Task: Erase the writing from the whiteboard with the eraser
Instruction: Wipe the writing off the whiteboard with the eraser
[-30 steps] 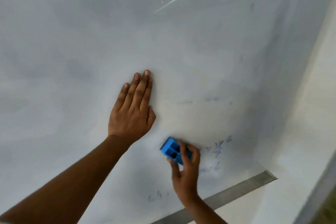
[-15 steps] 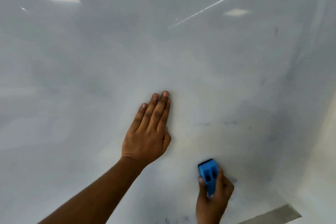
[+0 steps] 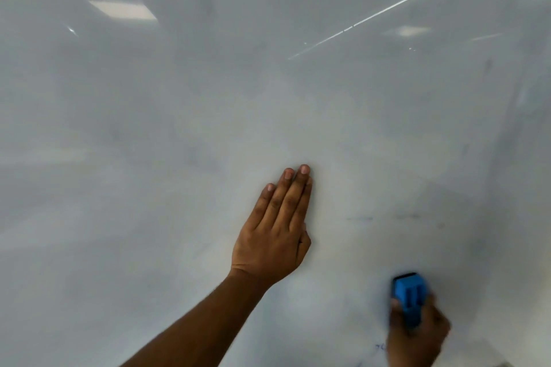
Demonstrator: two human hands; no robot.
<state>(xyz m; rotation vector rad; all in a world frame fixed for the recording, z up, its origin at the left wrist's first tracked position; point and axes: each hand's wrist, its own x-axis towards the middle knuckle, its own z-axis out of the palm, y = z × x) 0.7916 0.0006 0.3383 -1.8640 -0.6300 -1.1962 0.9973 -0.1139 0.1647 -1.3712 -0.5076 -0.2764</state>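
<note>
The whiteboard [image 3: 208, 98] fills the view, grey-white with faint smudges. My left hand [image 3: 274, 232] lies flat against it near the middle, fingers straight and together. My right hand [image 3: 417, 337] grips a blue eraser [image 3: 410, 296] at the lower right and holds it upright against the board. Faint dark dashes [image 3: 359, 218] remain right of my left hand. A scrap of blue writing [image 3: 380, 346] shows just left of my right hand; the hand hides whatever lies under it.
Ceiling lights reflect on the glossy board [image 3: 122, 10], with a bright diagonal streak [image 3: 402, 0] at the upper right. A sliver of the board's bottom rail [image 3: 507, 363] shows at the lower right corner.
The view has tilted up, so both hands sit lower in frame. My right hand has turned the eraser upright and moved it right over the blue writing, most of which no longer shows.
</note>
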